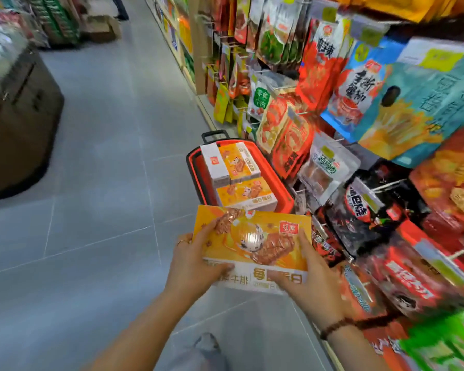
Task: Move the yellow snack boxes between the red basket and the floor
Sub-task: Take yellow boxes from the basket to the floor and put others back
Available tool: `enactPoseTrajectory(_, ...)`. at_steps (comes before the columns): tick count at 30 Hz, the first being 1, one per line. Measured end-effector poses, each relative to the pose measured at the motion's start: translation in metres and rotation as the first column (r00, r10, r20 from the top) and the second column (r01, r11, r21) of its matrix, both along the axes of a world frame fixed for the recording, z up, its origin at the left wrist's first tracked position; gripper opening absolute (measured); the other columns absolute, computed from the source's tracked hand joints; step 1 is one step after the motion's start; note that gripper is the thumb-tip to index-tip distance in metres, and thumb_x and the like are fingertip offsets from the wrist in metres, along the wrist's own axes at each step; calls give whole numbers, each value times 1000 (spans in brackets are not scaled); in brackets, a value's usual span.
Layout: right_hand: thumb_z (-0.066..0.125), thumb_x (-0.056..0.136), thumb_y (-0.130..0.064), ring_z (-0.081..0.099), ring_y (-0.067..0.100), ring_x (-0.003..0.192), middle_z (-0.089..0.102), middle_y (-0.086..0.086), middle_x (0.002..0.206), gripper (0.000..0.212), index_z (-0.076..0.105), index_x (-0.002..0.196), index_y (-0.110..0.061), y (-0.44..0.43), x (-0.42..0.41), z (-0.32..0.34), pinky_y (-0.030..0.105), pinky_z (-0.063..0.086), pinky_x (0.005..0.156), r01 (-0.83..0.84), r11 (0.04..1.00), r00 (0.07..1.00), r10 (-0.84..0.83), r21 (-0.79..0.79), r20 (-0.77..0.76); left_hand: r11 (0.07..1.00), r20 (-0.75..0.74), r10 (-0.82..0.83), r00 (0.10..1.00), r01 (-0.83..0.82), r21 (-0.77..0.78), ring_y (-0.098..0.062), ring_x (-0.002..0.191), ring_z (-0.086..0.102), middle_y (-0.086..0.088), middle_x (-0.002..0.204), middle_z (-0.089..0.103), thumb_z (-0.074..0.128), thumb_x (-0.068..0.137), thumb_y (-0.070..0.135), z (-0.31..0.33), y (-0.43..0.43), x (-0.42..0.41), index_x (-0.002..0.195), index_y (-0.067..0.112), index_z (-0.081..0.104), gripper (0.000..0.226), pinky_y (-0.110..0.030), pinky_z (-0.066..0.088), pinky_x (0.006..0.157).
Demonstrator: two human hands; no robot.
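Three yellow snack boxes are in view, one held and two in a basket. The held snack box (255, 239) sits in the lower centre of the frame, clear of the floor, its glossy yellow face up and its white printed side towards the camera. The left hand (193, 261) grips its left end, fingers spread over the top face and thumb pressed along the white side. A thin ring (182, 242) shows on one finger. The right hand (311, 277) grips the right end the same way, with one finger up on the yellow face and the thumb on the white side. A brown bead bracelet (335, 326) circles that wrist. Just beyond the held box, the red basket (198, 167) stands on the grey tiled floor (105, 183) with its black handle (214, 135) at the far end. Inside it the far basket box (236, 162) lies tilted, its white side turned to the left. The near basket box (247, 195) lies just in front of it, and the two appear to touch. Hanging snack packets (359, 89) in red, blue and black crowd the right side of the frame on metal pegs, right beside the basket. A dark display stand (19, 116) fills the left edge, well apart from the basket. A cardboard carton (99, 28) sits on the floor at the upper left. A grey trouser knee (204, 349) shows at the bottom edge.
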State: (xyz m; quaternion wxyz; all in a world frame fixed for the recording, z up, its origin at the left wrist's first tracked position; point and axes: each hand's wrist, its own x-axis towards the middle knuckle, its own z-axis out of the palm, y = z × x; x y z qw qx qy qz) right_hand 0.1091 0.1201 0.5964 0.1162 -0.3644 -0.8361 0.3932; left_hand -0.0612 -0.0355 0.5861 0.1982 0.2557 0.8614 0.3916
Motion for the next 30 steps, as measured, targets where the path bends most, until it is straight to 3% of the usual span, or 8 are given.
enactPoseTrajectory(4,78,67,-47,38,17,132,33,-4,149,106,5,143,-44,32,-60,-3,32,39,98,-16,999,999,14,50,45,1000,41,-13,999,14,-23,-17,109,45,4,113,35,83,62,37,-5,30,-58,136,51,27,93,-34,44,98)
enactPoseTrajectory(8,77,64,-53,37,15,134,31,-7,150,107,3,141,-50,73,-108,-9,34,39,104,-68,998,994,68,0,88,999,123,4,992,1,-36,-20,105,50,3,111,35,84,60,35,-21,61,-100,133,57,25,96,-37,50,93)
enactPoseTrajectory(12,80,62,-49,39,15,132,39,-2,146,107,6,138,-51,130,-163,-32,32,38,104,-162,987,979,162,-9,127,997,136,55,989,-47,-64,-19,101,51,2,107,35,83,62,31,-42,99,-136,124,64,17,96,-31,47,94)
enactPoseTrajectory(17,82,61,-47,40,17,131,41,-1,144,109,5,139,-50,207,-233,-69,32,38,102,-255,965,944,264,-68,200,979,163,174,971,-153,-133,-24,110,51,0,112,34,82,63,32,-78,161,-179,138,53,18,101,-33,44,99)
enactPoseTrajectory(21,82,65,-40,38,21,131,39,4,143,109,4,141,-46,262,-283,-107,26,32,99,-319,942,901,335,-101,275,965,164,214,963,-182,-191,-27,112,48,-3,113,34,83,60,30,-118,209,-207,126,68,4,109,-36,44,100)
enactPoseTrajectory(24,80,68,-38,35,23,133,35,4,145,106,6,144,-46,291,-311,-141,32,32,105,-324,932,868,362,-164,340,946,168,262,950,-218,-242,-27,111,50,-6,117,37,82,61,29,-150,237,-225,128,69,3,111,-38,46,97)
enactPoseTrajectory(27,80,67,-40,36,25,133,36,7,146,103,4,136,-57,310,-333,-174,42,36,107,-319,929,852,368,-188,372,920,180,289,940,-222,-323,-27,112,50,-7,119,38,82,63,31,-179,257,-236,134,65,3,111,-41,47,96)
enactPoseTrajectory(30,79,66,-45,40,26,130,41,8,141,104,9,143,-47,319,-345,-195,40,40,103,-312,926,826,374,-212,421,899,190,291,938,-200,-390,-27,109,51,-7,120,37,80,65,34,-197,268,-240,133,66,-2,111,-40,48,95)
